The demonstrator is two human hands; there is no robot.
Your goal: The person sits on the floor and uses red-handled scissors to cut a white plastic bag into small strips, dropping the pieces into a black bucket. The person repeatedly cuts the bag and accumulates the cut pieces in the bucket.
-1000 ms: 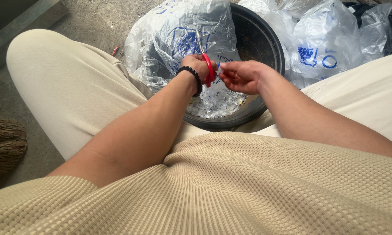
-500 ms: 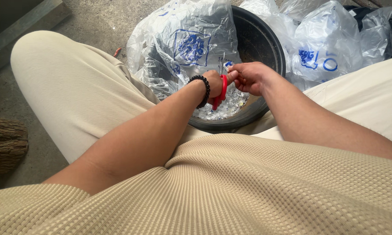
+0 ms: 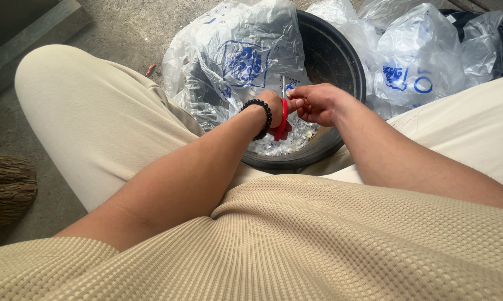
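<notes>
over the black tub [image 3: 340, 61], left hand [image 3: 273, 105] grips red scissors [image 3: 284, 118]; right hand [image 3: 313, 103] pinches what looks like a plastic strip [image 3: 291, 87]. snippets [image 3: 285, 140] already cover its bottom; whole bags [image 3: 240, 56] wait behind.

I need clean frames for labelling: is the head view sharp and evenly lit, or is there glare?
Head view: soft, even daylight, no hard shadows; mild sheen on the plastic bags; left hand with red scissors reasonably sharp; tub interior dark.
</notes>
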